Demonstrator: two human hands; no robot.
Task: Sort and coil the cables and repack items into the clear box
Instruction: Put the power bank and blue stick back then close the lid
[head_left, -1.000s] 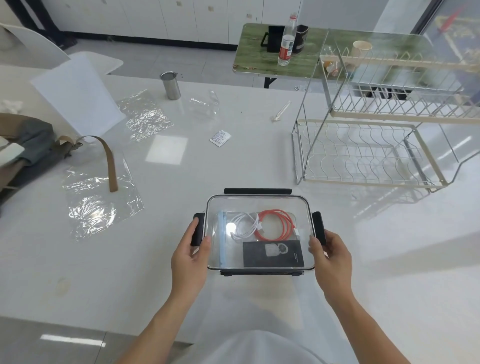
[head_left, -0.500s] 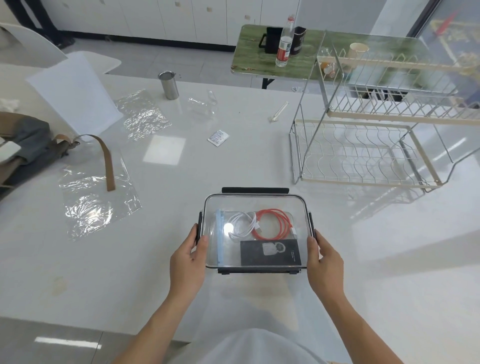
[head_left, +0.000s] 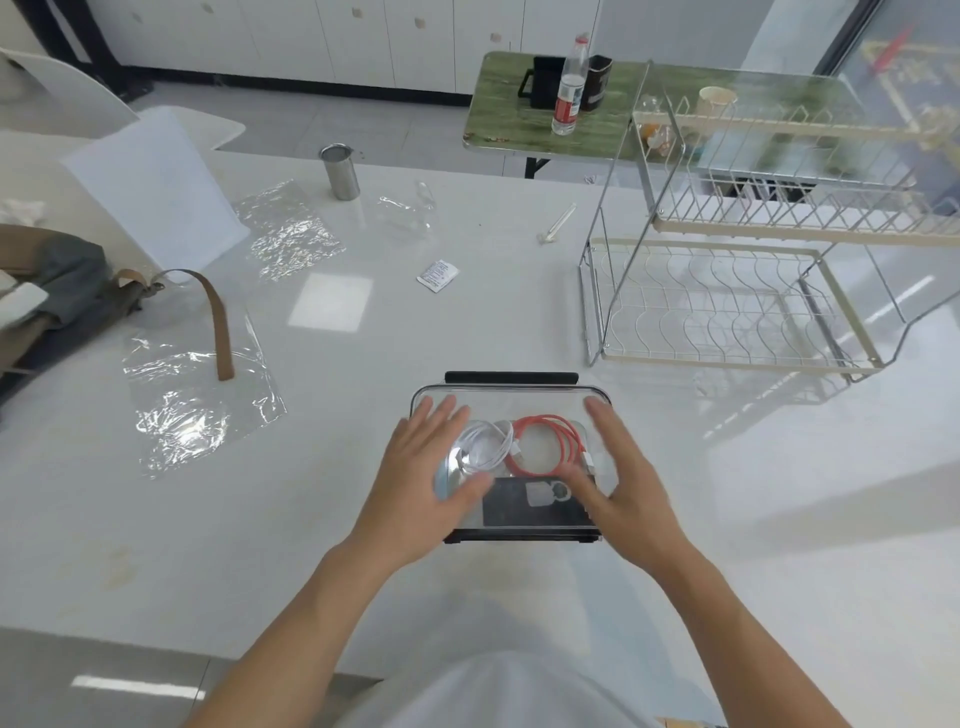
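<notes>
— What do we see on our white table (head_left: 467, 322) toward the far side?

— A steel cup (head_left: 340, 171) stands upright near the back edge; a crumpled plastic sheet (head_left: 288, 231) lies just beside it; a small white sachet (head_left: 438, 275) lies flat, apart from both.

— And to our left and right?

— At left a brown strap (head_left: 218, 322) arches over another plastic sheet (head_left: 200, 395); at right we have a two-tier wire dish rack (head_left: 753, 291); beyond it, a bottle (head_left: 570, 88) stands on a green table (head_left: 498, 114).

Both hands moved from the side latches, left hand (head_left: 423, 470) and right hand (head_left: 621, 475) now flat atop clear box (head_left: 511, 396) lid
</notes>
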